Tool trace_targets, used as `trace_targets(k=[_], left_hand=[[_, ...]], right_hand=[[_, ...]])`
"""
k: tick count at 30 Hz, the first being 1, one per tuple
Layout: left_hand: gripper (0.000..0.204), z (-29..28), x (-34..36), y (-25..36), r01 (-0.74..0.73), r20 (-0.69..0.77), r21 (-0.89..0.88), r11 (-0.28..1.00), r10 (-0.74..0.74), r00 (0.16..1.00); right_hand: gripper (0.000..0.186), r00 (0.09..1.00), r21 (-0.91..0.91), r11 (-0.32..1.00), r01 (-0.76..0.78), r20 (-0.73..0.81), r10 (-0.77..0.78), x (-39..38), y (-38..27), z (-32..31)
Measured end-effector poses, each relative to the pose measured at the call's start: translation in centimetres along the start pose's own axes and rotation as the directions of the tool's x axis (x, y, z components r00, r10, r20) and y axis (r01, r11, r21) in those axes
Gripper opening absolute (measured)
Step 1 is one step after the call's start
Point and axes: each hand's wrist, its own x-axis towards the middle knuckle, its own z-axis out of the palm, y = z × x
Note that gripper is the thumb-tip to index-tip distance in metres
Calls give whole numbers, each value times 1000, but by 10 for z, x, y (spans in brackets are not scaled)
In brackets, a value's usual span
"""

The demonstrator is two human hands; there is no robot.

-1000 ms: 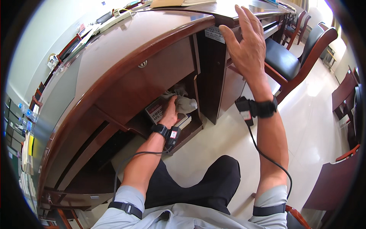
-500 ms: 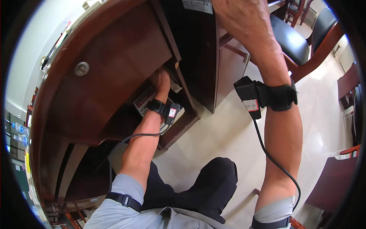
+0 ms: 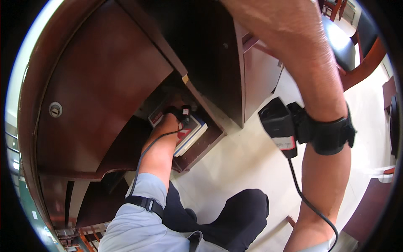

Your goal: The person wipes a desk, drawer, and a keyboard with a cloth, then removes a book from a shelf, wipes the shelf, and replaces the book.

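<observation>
My left hand reaches deep into a dark wooden cabinet compartment. Shadow and the wrist strap hide its fingers, so its grip cannot be made out. Just under that wrist lies a stack of books or papers with pale edges and a blue strip. A dark item with pale print shows on the other side of the wrist. My right hand is raised at the top edge beside the dark upright panel; its fingers are cut off by the picture's edge.
A wooden cabinet front with a round lock fills the left side. Black-seated wooden chairs stand at upper right. Cabled black devices are strapped to both wrists, one at the right wrist. Pale tiled floor lies below.
My left hand has gone lower and deeper into the compartment, and more of the book stack shows. The view has shifted closer. My right hand has slid further out past the top edge.
</observation>
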Motion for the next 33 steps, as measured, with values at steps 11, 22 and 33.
trace_targets(k=[11, 22, 33], left_hand=[[38, -72, -15, 108, -344, -432, -850, 398, -156, 888], [30, -62, -154, 163, -617, -617, -298, 728, 347, 707], [31, -88, 26, 49, -52, -464, 274, 960, 180, 867]], right_hand=[[22, 1000, 35, 999, 2, -15, -1, -8, 3, 6], [21, 998, 35, 999, -1, -68, 3, -5, 7, 9], [19, 1000, 71, 997, -27, -4, 27, -10, 3, -3]])
